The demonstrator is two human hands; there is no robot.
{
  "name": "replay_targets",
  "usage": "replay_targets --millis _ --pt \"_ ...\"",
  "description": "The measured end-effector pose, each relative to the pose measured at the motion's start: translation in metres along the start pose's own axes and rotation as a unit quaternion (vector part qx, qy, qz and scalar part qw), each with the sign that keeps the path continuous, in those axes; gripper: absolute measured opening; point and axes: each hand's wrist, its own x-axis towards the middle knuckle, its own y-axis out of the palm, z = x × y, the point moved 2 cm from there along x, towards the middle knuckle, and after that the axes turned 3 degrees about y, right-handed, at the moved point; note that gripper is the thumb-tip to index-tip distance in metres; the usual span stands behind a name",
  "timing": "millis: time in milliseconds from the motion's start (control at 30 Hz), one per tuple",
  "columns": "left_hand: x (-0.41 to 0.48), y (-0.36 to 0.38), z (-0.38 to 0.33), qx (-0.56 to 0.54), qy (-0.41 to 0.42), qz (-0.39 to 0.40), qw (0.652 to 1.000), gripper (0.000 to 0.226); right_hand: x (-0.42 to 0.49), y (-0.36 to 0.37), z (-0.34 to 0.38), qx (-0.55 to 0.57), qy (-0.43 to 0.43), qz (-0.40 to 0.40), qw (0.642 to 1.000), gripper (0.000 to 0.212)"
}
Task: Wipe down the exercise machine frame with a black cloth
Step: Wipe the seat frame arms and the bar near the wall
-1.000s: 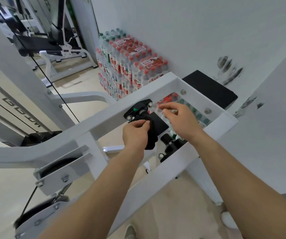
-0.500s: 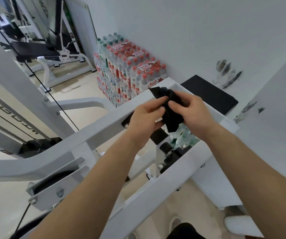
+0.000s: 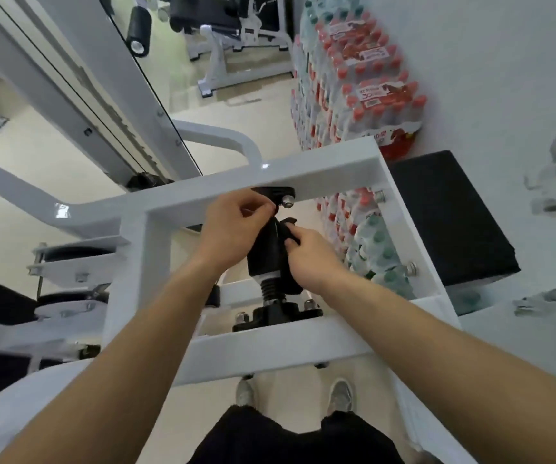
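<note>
The white exercise machine frame (image 3: 330, 162) forms a rectangle around a black cylinder with a spring (image 3: 264, 262) standing on a bolted black base. The black cloth (image 3: 288, 234) hangs bunched between my hands, right in front of that cylinder, inside the frame opening. My left hand (image 3: 233, 229) pinches the cloth's top edge near the frame's far bar. My right hand (image 3: 310, 256) grips the cloth from the right side. Both hands hold the cloth away from the white bars.
Stacked packs of red-capped water bottles (image 3: 357, 82) stand against the wall beyond the frame. A black pad (image 3: 444, 219) sits to the right. A cable and upright (image 3: 109, 95) run at left, a pulley bracket (image 3: 75, 259) lower left. My shoes (image 3: 340, 393) stand below the near bar.
My view has tilted down onto the frame. Both hands with the cloth have come down from the frame's far bar into the opening, in front of the black cylinder.
</note>
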Motion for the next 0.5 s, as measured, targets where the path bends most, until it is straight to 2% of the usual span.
replay_targets --millis 200,300,367,500 --pt "-0.008 0.003 0.0 -0.002 -0.053 -0.132 0.99 0.009 0.028 -0.005 -0.024 -0.018 0.073 0.081 0.994 0.035" --pt "-0.01 0.005 0.001 0.008 -0.053 -0.157 0.986 0.009 0.04 -0.008 -0.033 0.033 0.108 0.125 0.986 0.032" --pt "-0.009 0.007 0.002 0.007 -0.054 -0.168 0.984 0.009 0.045 -0.006 -0.041 0.029 0.12 0.141 0.982 0.032" --pt "-0.001 0.009 0.006 -0.014 -0.063 -0.173 0.983 0.01 0.051 0.002 -0.053 0.02 0.129 0.122 0.984 0.035"
